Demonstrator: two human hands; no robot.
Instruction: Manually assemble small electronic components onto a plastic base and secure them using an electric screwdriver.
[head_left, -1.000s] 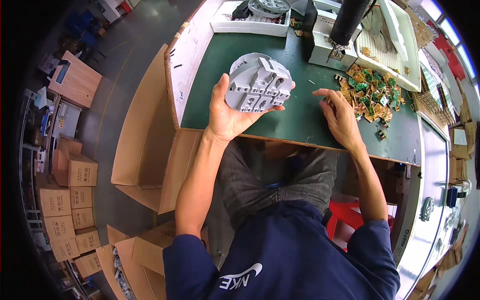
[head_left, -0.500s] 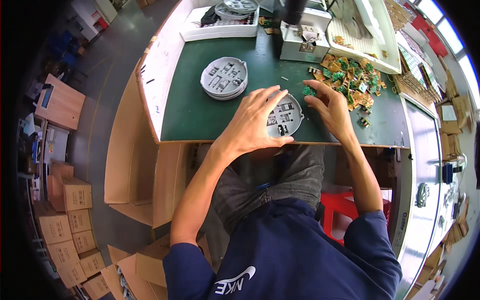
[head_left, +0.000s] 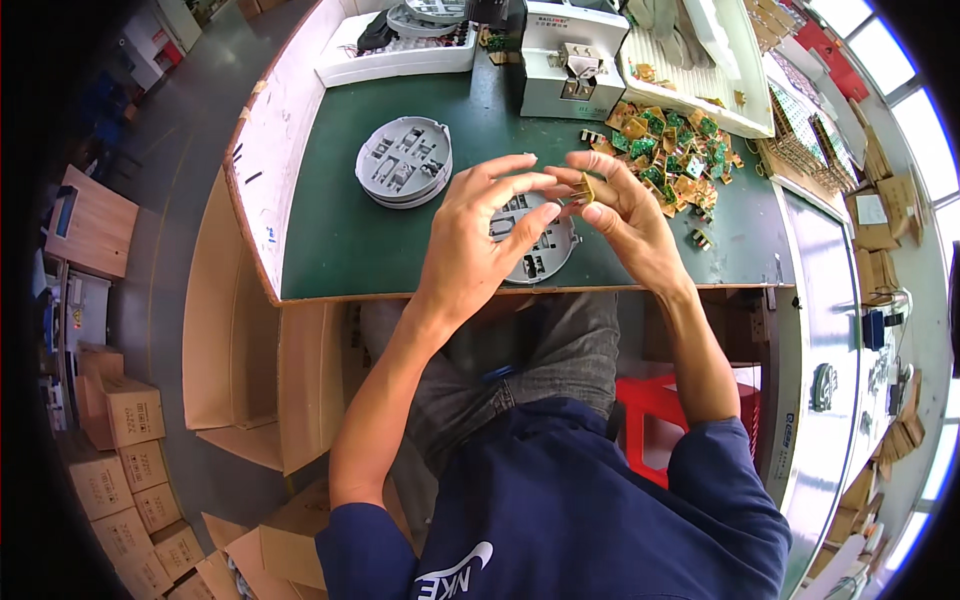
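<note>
Between the fingertips of my right hand (head_left: 640,228) is a small yellowish circuit board (head_left: 586,188) with thin pins, tilted in the air. Beside it, my left hand (head_left: 468,225) hovers with its fingers apart, fingertips reaching close to the board; whether they touch it I cannot tell. Beneath both hands a round grey plastic housing (head_left: 556,250) with moulded slots and dark metal parts lies on the green worktop, partly covered by the left hand. To the right spreads a heap of small green and yellow circuit boards (head_left: 668,150).
A stack of similar grey housings (head_left: 404,160) stands left on the worktop (head_left: 330,210). At the back are a white box-shaped device (head_left: 572,65) and a foam tray (head_left: 395,62) holding parts. A white wall panel (head_left: 262,170) borders the left side. Another foam tray (head_left: 745,115) sits behind the heap.
My right hand has moved left from the heap's edge with a circuit board now in its fingers. My left hand has come off the housing's rim and risen toward the board. The view has shifted.
</note>
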